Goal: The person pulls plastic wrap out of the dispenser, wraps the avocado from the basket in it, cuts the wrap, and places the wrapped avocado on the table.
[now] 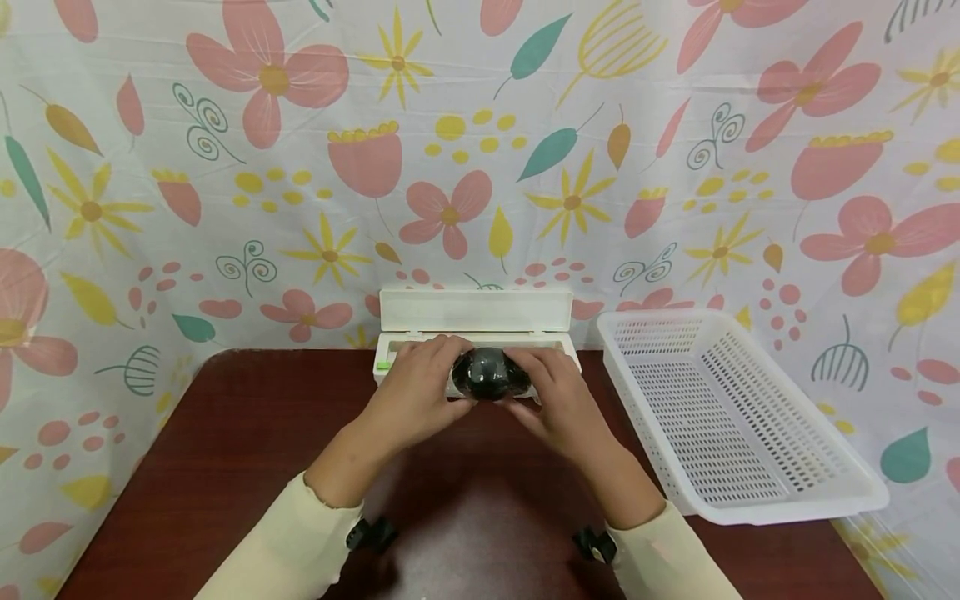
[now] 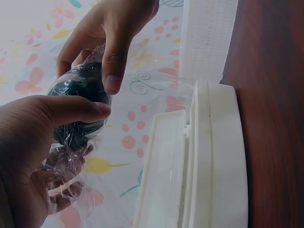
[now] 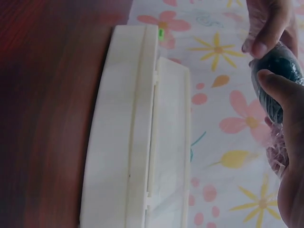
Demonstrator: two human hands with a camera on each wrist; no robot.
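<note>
From the head: grips the dark item (image 1: pixel 491 372) between left hand (image 1: pixel 423 379) and right hand (image 1: pixel 559 396), curling fingers round its ends and setting 2 thumbs on the near side. Has the box (image 1: pixel 388 343) behind it, with raised lid (image 1: pixel 477 311) at 12 o'clock; shows the basket (image 1: pixel 720 421), white and latticed, at about 3 o'clock on the dark, glossy surface (image 1: pixel 292 433).

From the left wrist: puts the item at 10 o'clock, held apart from the hard white box at 4 o'clock. Reveals clear film (image 2: pixel 71 164), thin and crinkled, bunched loosely at 6 o'clock of the item, over the left hand's fingers. Seems partway through wrapping; probably calls next for a secure grip, gathering the slack and smoothing it down.

From the right wrist: puts the item at 2 o'clock, rounded and shiny under film, against floral cloth (image 3: pixel 251 122). Cannot tell whether firm or soft.
</note>
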